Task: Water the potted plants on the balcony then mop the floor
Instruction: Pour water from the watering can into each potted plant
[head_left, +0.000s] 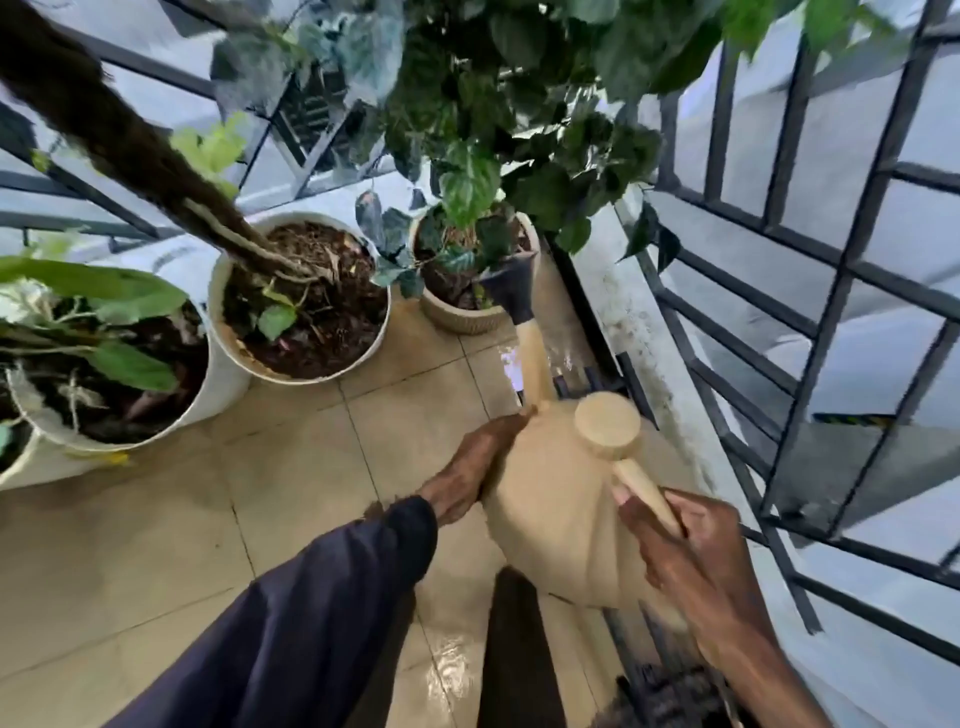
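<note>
A beige watering can (550, 499) is tilted forward, its dark rose head (511, 291) over the small beige pot (457, 317) of a leafy plant. My right hand (691, 556) grips the can's handle. My left hand (472, 467) lies flat with straight fingers against the can's left side. A large white pot (363, 348) with dark soil and a thick brown stem stands left of the small pot. Another white pot (208, 395) with green leaves sits at the far left.
Beige floor tiles (291, 478) show wet patches near the can and below it. A dark metal railing (810, 332) on a low white ledge runs along the right and across the back. Hanging green leaves (519, 104) fill the top centre.
</note>
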